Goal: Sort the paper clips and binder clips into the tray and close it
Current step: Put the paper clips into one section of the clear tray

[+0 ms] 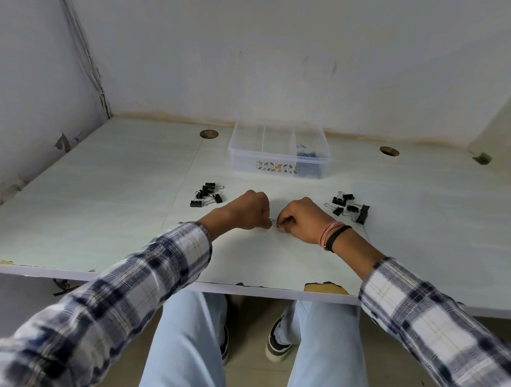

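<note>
A clear plastic tray (241,152) with three compartments stands open at the back middle of the desk; blue paper clips (308,153) lie in its right compartment. Two heaps of black binder clips rest on the desk, one on the left (207,194) and one on the right (351,208). My left hand (248,210) and my right hand (302,221) meet in front of me between the heaps, fingers curled. Both pinch at a small paper clip (273,221) just above the desk surface. No lid is in view.
The white desk (103,202) sits in a corner, with walls at the back and on both sides. Two cable holes (209,133) (389,151) lie near the back edge. The front edge is chipped (326,287). My legs and shoes show below.
</note>
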`<state>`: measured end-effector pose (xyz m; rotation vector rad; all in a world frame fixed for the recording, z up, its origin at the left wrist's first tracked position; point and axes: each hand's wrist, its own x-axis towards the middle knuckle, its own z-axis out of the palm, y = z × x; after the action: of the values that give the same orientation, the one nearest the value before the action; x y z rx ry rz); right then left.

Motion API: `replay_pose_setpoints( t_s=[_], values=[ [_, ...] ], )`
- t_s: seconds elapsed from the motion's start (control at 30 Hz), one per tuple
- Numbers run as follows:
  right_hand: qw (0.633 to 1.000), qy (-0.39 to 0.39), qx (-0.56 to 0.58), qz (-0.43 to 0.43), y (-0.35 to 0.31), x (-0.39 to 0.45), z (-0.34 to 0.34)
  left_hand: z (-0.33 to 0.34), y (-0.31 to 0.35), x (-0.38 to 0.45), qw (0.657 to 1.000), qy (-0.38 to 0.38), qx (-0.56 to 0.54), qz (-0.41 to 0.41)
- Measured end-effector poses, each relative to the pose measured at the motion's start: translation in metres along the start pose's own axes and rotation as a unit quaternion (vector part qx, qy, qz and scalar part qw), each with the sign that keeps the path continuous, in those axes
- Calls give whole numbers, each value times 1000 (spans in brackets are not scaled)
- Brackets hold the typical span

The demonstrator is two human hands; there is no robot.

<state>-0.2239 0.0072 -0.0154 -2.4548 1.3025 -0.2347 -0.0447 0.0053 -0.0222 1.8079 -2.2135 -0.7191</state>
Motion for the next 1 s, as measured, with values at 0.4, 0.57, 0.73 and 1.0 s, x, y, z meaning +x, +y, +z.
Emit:
replay_pose_setpoints(
  t_s=[0.4, 0.57, 0.73, 1.0],
  values=[
    [988, 33, 114, 96, 0, -2, 1, 3, -1, -4, 999, 34, 11, 9],
    [982, 59, 145, 103, 6, -2, 3, -3, -5, -8, 996, 38, -80, -16],
    [910, 103, 368, 163, 28, -7, -7, -14, -15, -9, 974, 46, -222, -23],
    [793, 192, 546, 188, 53, 7, -52, -36, 13, 24, 929, 62, -365, -14]
  ],
)
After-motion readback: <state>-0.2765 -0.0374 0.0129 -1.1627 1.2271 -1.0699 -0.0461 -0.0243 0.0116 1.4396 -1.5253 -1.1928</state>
